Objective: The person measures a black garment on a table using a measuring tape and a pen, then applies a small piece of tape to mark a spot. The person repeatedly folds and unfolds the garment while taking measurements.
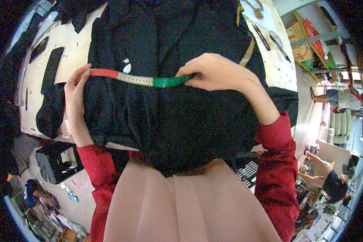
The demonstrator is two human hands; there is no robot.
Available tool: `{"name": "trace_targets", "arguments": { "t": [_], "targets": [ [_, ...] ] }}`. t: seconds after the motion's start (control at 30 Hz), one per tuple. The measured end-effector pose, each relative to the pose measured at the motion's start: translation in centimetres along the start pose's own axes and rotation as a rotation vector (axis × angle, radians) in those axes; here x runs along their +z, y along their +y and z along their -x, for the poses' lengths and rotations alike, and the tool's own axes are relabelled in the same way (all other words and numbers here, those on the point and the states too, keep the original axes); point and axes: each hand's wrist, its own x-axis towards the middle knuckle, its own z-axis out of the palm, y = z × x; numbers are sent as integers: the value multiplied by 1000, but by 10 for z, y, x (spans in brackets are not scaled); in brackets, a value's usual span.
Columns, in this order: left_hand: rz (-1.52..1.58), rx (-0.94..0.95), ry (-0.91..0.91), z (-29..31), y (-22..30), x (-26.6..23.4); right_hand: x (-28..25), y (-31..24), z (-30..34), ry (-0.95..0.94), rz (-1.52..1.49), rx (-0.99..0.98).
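Note:
Black fabric (149, 117) lies spread over a pale table (278, 70) and hangs over its near edge. Across it runs a tape measure (135, 79) with red, white and green sections. My left hand (75, 82) pinches the red end at the fabric's left side. Farther right, my right hand (211, 72) is closed on the green section, its fingertips partly hidden under the hand. The tape sags slightly between the two hands. More of the tape, yellowish, shows beyond my right hand. A small white scrap (127, 66) rests on the fabric above the tape.
Scissors (279, 45) and a pen (261, 37) lie at the table's far right, beside a pale sheet. Black cut pieces (52, 90) lie at the left. A black crate (58, 161) stands below on the left. Other people (345, 99) are off to the right, near shelves.

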Motion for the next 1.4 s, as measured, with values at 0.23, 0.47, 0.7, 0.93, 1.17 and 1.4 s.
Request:
{"name": "trace_targets", "arguments": {
  "t": [0.23, 0.47, 0.7, 0.93, 1.17, 1.4],
  "targets": [
    [21, -14, -12, 0, 1, -2, 4, 0, -10, -66, -125, 14],
    [0, -21, -8, 3, 2, -1, 13, 3, -13, -33, -90, 33],
    [-8, 5, 4, 3, 7, 3, 3, 0, -8, -48, -284, 48],
    [-4, 16, 0, 3, 0, -4, -20, -12, 24, 98, -616, 310],
    [9, 23, -6, 1, -1, 2, 30, -10, 28, 287, -356, 451],
    [-58, 85, 20, 2, -1, 1, 45, -8, 22, 457, 146, 306]
  ]
}}
